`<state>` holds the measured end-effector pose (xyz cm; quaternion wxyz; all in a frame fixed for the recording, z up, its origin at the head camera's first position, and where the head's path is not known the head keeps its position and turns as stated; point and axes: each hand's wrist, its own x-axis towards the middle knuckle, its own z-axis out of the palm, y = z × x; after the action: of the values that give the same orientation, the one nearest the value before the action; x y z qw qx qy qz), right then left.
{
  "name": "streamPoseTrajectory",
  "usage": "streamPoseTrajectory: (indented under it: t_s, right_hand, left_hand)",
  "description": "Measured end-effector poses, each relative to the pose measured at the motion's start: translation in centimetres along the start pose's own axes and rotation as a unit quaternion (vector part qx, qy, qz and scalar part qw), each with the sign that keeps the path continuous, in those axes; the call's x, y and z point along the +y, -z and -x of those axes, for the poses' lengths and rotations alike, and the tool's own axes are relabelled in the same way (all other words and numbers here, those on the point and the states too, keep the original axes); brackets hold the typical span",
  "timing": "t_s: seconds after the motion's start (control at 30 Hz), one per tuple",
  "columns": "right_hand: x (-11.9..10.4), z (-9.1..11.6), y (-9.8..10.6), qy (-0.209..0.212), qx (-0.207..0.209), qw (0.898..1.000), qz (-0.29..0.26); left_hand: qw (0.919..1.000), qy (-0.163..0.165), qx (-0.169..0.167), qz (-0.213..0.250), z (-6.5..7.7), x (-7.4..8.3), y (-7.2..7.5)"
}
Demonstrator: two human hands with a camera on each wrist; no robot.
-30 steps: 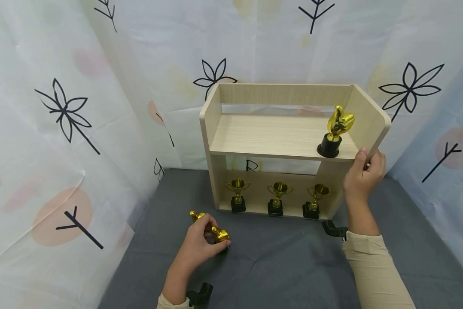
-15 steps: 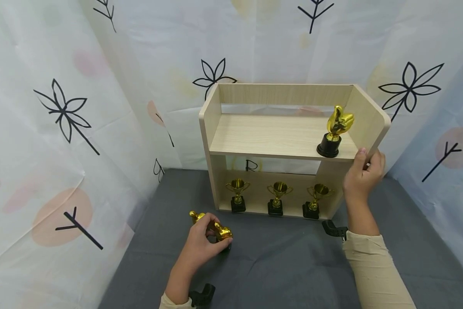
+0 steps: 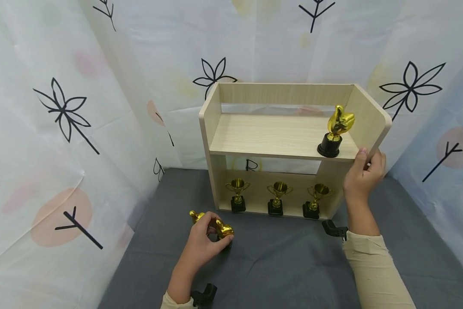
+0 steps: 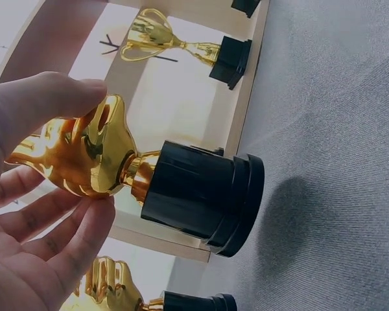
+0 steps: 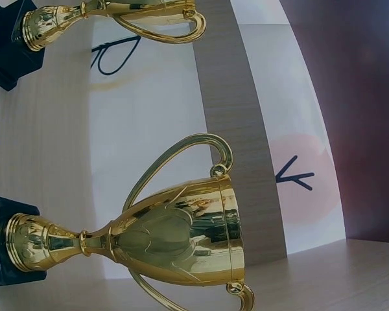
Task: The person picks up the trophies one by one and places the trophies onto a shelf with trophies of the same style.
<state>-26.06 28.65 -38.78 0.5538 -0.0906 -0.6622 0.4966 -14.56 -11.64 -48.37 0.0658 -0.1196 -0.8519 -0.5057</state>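
Observation:
My left hand (image 3: 202, 240) grips a gold thumbs-up trophy (image 4: 94, 152) by its golden hand-shaped top, thumb on one side and fingers on the other. Its round black base (image 4: 204, 194) hangs close over the grey cloth, with a shadow beside it. A second gold hand-shaped trophy (image 4: 110, 285) stands just beyond, partly hidden by my left hand in the head view. My right hand (image 3: 364, 174) holds the front edge of the right side panel of the light wooden shelf (image 3: 262, 135). On the upper board at right stands another thumbs-up trophy (image 3: 333, 131).
Three gold cup trophies stand in a row on the lower board: a left cup (image 3: 238, 195), a middle cup (image 3: 279, 197) and a right cup (image 3: 318, 201). Grey cloth (image 3: 278, 266) covers the table before the shelf. Patterned white curtains (image 3: 158, 56) surround the back and sides.
My left hand has shifted slightly to the right, and the trophy in it has turned more upright. My right hand stays on the shelf's side panel.

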Motion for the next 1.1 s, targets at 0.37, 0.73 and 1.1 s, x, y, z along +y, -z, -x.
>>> streamPoseTrajectory:
  t_s: [0.37, 0.73, 1.1]
  right_hand:
    - [0.11, 0.01, 0.01, 0.005, 0.003, 1.0, -0.004]
    - [0.13, -0.03, 0.0, -0.001, 0.003, 1.0, -0.006]
    - [0.07, 0.05, 0.04, -0.004, 0.001, 1.0, 0.001]
  left_hand:
    - [0.9995, -0.027, 0.014, -0.002, -0.09, 0.18, -0.17]
    - [0.9993, -0.032, 0.022, -0.001, -0.36, 0.55, -0.18]
    - [0.9986, -0.047, 0.024, -0.004, -0.64, 0.89, -0.31]
